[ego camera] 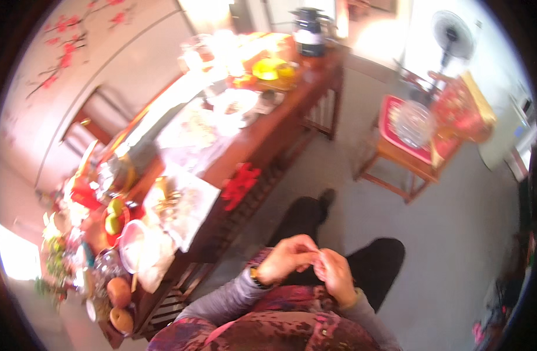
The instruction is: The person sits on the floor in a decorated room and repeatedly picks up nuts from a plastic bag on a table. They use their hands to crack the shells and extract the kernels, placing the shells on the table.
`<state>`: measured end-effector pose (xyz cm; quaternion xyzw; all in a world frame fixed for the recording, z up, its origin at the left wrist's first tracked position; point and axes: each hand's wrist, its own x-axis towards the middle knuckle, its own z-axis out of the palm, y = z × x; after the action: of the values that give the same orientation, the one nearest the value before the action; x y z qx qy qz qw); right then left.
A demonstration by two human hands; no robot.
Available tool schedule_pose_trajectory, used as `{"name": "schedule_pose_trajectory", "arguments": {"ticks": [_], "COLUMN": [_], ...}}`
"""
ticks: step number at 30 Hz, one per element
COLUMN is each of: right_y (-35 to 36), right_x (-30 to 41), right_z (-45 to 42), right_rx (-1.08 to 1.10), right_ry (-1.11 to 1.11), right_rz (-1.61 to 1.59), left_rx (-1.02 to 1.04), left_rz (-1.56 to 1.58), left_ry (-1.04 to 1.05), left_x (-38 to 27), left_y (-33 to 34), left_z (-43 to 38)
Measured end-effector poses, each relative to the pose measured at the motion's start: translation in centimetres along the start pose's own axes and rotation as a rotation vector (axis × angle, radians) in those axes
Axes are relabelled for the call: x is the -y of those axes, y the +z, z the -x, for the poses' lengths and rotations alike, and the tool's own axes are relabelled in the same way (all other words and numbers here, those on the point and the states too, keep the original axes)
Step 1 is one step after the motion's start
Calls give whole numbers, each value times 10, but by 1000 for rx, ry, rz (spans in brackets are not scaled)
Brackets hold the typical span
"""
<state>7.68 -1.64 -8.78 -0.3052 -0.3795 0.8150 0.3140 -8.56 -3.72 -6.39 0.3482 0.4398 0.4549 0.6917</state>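
Note:
In front of my lap, my left hand (pixel 286 259) and my right hand (pixel 337 275) meet at the fingertips. Both have their fingers bent inward, with thumbs and forefingers pinched close together. Blur hides whether some small thing sits between the fingers. A watch or bracelet (pixel 256 278) circles my left wrist. To the left of my hands stands a long reddish-brown wooden table (pixel 275 125). On its near part lies a white sheet (pixel 198 206) bearing small yellowish-brown pieces.
A wooden stool (pixel 400 158) at the right carries a red tray (pixel 386 118), a clear plastic container (pixel 413 125) and a red bag (pixel 459 109). Behind it stands a fan (pixel 452 35). The table also holds a thermos jug (pixel 309 35), green fruit (pixel 113 215) and a pink-rimmed basin (pixel 127 239).

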Motion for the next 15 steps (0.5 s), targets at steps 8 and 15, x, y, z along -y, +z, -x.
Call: {"name": "schedule_pose_trajectory", "arguments": {"ticks": [8,15], "right_y": [-1,-6], "right_x": [-7,-3], "right_z": [-3,-5], "right_rx": [-188,-201], "right_ry": [-208,-134], "right_rz": [391,346], "left_rx": [3,-100], "left_rz": [-55,21], "left_ry": [35,-4], "left_x": [11,19], "left_y": [-1,-8], "left_z": [-5,-7]}}
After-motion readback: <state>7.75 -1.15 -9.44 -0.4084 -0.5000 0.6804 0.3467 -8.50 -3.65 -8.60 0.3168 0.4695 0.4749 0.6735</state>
